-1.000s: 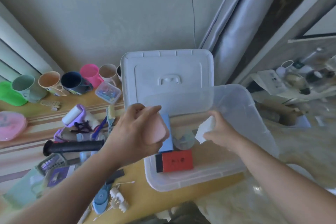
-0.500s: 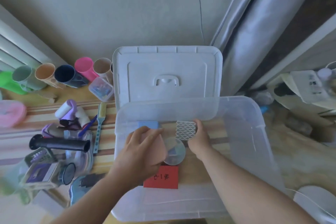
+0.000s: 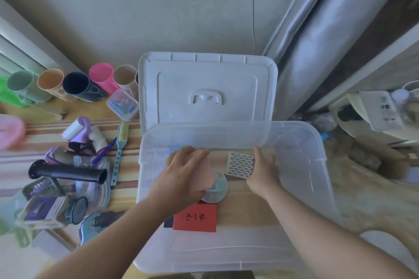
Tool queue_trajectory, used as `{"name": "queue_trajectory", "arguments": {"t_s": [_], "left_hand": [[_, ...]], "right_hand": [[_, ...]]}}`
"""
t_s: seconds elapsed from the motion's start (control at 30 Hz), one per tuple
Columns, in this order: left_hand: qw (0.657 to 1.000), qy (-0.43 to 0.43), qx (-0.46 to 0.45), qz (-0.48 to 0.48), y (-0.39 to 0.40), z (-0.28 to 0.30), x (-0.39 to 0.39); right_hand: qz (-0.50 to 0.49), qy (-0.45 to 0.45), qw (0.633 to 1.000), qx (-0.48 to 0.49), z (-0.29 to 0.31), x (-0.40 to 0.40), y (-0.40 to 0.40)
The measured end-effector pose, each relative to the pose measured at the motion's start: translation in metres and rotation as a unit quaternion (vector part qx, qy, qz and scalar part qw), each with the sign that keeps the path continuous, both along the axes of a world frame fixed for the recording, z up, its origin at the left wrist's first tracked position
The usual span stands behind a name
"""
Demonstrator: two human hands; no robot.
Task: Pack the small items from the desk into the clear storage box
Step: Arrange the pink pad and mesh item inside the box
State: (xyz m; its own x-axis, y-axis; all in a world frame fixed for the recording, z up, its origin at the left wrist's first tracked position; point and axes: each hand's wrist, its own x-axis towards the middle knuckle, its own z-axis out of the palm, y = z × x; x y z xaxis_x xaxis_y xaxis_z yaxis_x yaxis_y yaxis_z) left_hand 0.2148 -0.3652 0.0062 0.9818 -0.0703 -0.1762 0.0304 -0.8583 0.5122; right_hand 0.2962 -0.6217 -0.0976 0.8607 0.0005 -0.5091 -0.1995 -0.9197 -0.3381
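While both forearms are reaching down into it, the clear storage box (image 3: 317, 165) is sitting open at the near right part of the desk (image 3: 127, 197), with its white lid (image 3: 204, 88) standing propped behind its far wall. Inside the box, the left hand (image 3: 183, 174) is curling its fingers round a pink pad (image 3: 204, 176), holding it over a round clear disc (image 3: 217, 190) lying on the box floor. Just right of this, the right hand (image 3: 263, 172) is pinching the right edge of a white wave-patterned piece (image 3: 240, 165), which is lying low at the far middle of the box. A red card (image 3: 195, 217) with handwriting is resting flat on the box floor, near the front. Left of the box, small items are lying crowded on the desk: a black handle (image 3: 68, 173), a lint roller (image 3: 76, 130) and a pale blue brush (image 3: 119, 149). A row of coloured cups (image 3: 74, 85) is lying along the far left.
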Motion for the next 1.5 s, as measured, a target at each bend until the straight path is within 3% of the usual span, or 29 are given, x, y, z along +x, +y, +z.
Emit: {"name": "queue_trajectory", "arguments": {"t_s": [0.03, 0.1, 0.17, 0.2, 0.27, 0.4, 0.5, 0.63, 0.87, 1.17, 1.37, 1.5], "left_hand": [[1.000, 0.001, 0.001, -0.020, -0.005, -0.005, 0.007], [0.998, 0.004, -0.001, -0.059, -0.017, -0.014, 0.021], [0.996, 0.006, -0.018, -0.082, -0.033, -0.021, 0.030], [0.995, 0.004, -0.030, -0.091, -0.041, -0.024, 0.032], [0.993, 0.005, -0.050, -0.110, -0.055, -0.027, 0.031], [0.985, 0.073, -0.060, -0.146, -0.053, -0.027, 0.023], [0.989, 0.067, -0.032, -0.132, -0.036, -0.027, 0.016], [0.988, 0.055, 0.038, -0.138, -0.020, -0.030, 0.008], [0.943, 0.073, 0.186, -0.266, -0.040, -0.057, -0.003], [0.925, 0.087, 0.321, -0.185, -0.051, -0.065, 0.015], [0.926, 0.079, 0.325, -0.176, -0.042, -0.065, 0.012], [0.946, 0.038, 0.302, -0.110, -0.035, -0.065, 0.033]], "right_hand": [[0.023, -0.019, 1.000, 0.006, 0.016, -0.002, 0.000], [-0.007, 0.010, 0.988, 0.155, 0.052, -0.005, 0.003], [-0.117, 0.187, 0.909, 0.354, 0.079, -0.013, 0.015], [-0.153, 0.237, 0.870, 0.405, 0.084, -0.018, 0.019], [-0.159, 0.212, 0.871, 0.414, 0.081, -0.025, 0.022], [-0.173, 0.179, 0.909, 0.335, 0.064, -0.023, -0.009], [-0.123, 0.247, 0.935, 0.223, 0.052, -0.026, -0.036], [-0.102, 0.317, 0.932, 0.139, 0.041, -0.041, -0.033], [-0.039, 0.286, 0.953, 0.093, 0.023, -0.043, -0.019], [0.022, 0.244, 0.967, 0.072, 0.008, -0.062, 0.007], [0.096, 0.199, 0.974, 0.044, 0.015, -0.056, 0.008], [0.060, 0.168, 0.983, 0.053, 0.019, -0.043, 0.016]]}}
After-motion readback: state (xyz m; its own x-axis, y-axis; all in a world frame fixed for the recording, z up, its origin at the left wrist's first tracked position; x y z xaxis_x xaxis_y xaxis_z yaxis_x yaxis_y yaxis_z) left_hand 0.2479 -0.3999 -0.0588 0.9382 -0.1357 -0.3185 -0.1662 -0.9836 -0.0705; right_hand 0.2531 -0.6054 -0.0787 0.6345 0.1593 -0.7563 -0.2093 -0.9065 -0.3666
